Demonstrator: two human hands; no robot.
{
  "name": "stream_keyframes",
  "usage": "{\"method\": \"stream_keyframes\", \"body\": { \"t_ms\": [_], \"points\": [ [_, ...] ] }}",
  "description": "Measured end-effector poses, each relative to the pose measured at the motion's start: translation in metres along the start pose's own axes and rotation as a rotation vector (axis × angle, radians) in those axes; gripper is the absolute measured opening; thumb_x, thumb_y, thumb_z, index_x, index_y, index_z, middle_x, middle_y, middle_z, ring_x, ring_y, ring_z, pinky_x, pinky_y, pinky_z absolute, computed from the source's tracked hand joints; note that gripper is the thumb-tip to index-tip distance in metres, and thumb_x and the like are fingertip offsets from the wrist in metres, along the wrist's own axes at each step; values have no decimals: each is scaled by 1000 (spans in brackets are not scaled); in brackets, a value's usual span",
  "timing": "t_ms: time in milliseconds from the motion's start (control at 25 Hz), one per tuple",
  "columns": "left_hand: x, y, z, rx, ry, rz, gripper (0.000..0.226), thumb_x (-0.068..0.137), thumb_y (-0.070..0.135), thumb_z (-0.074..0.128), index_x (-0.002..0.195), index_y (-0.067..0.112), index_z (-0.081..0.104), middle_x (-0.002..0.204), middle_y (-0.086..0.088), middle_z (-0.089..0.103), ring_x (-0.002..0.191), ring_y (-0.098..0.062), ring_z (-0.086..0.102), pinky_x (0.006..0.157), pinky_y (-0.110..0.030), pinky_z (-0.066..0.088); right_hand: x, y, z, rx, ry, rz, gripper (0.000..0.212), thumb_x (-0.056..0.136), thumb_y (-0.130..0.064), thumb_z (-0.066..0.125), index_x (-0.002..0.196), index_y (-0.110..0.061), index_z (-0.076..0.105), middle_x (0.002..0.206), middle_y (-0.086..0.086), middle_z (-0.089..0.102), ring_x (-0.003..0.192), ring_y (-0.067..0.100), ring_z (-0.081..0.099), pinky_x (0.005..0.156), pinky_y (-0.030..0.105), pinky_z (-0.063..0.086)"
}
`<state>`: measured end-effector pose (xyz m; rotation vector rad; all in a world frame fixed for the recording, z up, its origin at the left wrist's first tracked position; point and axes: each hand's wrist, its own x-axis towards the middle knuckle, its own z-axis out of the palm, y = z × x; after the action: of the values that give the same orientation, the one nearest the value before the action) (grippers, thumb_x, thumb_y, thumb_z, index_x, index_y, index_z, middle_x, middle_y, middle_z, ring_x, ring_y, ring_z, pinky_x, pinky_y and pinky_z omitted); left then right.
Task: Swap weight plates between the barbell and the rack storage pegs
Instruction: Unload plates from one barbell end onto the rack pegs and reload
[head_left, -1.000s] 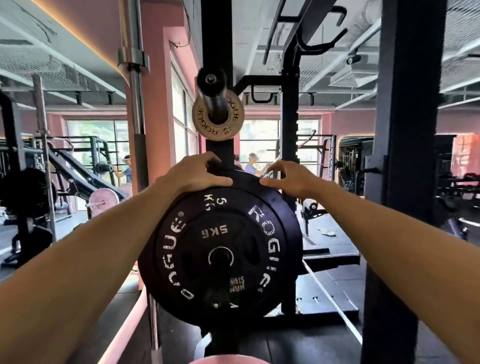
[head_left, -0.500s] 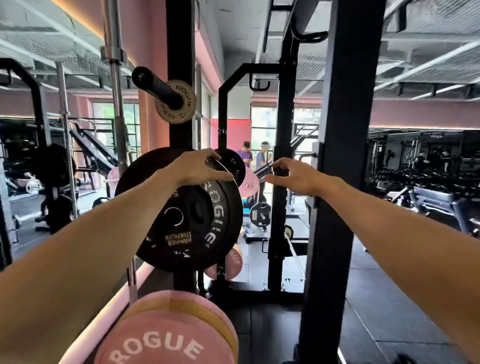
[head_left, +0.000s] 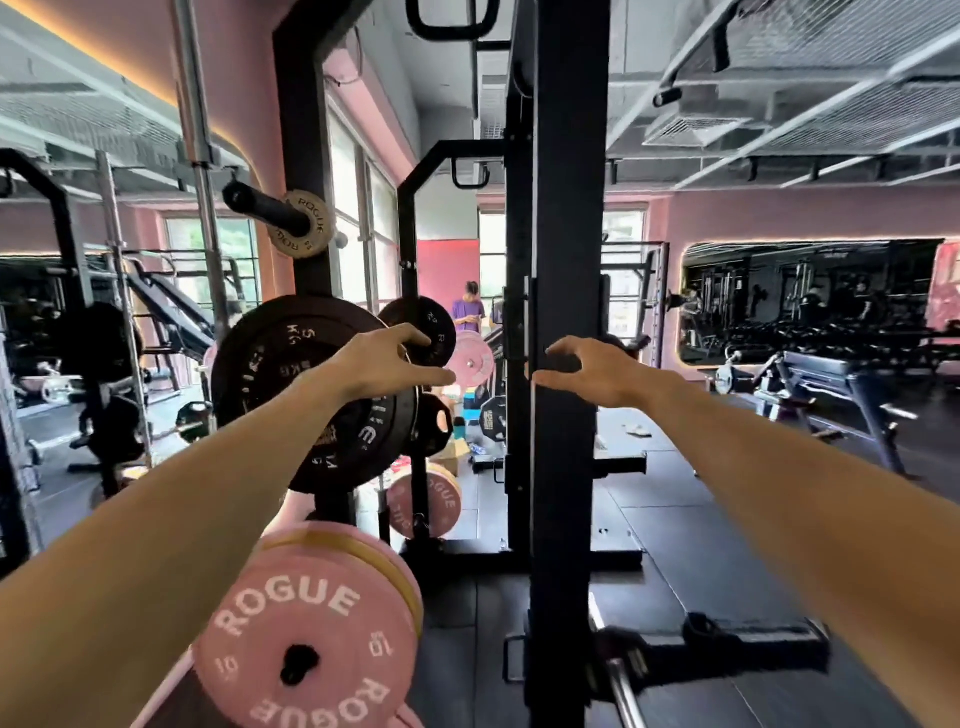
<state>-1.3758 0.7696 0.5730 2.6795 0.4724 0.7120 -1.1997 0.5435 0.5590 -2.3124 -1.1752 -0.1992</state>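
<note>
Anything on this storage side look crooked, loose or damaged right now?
Nothing stands out. The black 5 kg plates sit on their peg, the pink Rogue plate below and the small tan plate above look seated. Both hands are open, left, right.

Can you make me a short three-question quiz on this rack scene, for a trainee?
1. True or false: the right hand grips a plate.
2. Which plate sits lowest on the rack? A) tan plate B) black plate C) pink plate
3. Fill in: the black plate is marked 5 ___.

Key: 1 false, it is open and empty beside the upright. 2 C. 3 KG. The left hand is open in front of the black plate's edge.
</note>
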Motion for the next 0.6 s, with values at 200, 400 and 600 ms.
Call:
{"method": "stream_keyframes", "body": {
  "t_ms": [200, 400, 600],
  "points": [
    [-58, 54, 22, -58, -35, -21, 74, 64, 72, 72, 126, 34, 55, 120, -2, 60, 109, -21, 57, 99, -36, 44, -83, 33, -30, -10, -48, 48, 67, 86, -57, 60, 140, -22, 44, 146, 5, 44, 131, 25, 44, 110, 45, 35],
    [-67, 105, 38, -64, -67, -1, 73, 71, 64, 72, 133, 30, 52, 130, -3, 55, 110, -18, 50, 91, -29, 36, -109, 73, -59, 35, -12, 94, 63, 87, -54, 61, 140, -25, 43, 144, 8, 46, 129, 26, 46, 107, 39, 37],
    [-26, 130, 91, -66, -79, -35, 71, 74, 61, 72, 134, 29, 52, 132, -2, 54, 120, -21, 50, 92, -28, 34, -87, 143, -50, 38, -24, 100, 64, 84, -59, 61, 138, -30, 43, 135, 5, 53, 118, 24, 52, 103, 39, 41]
  ]
}}
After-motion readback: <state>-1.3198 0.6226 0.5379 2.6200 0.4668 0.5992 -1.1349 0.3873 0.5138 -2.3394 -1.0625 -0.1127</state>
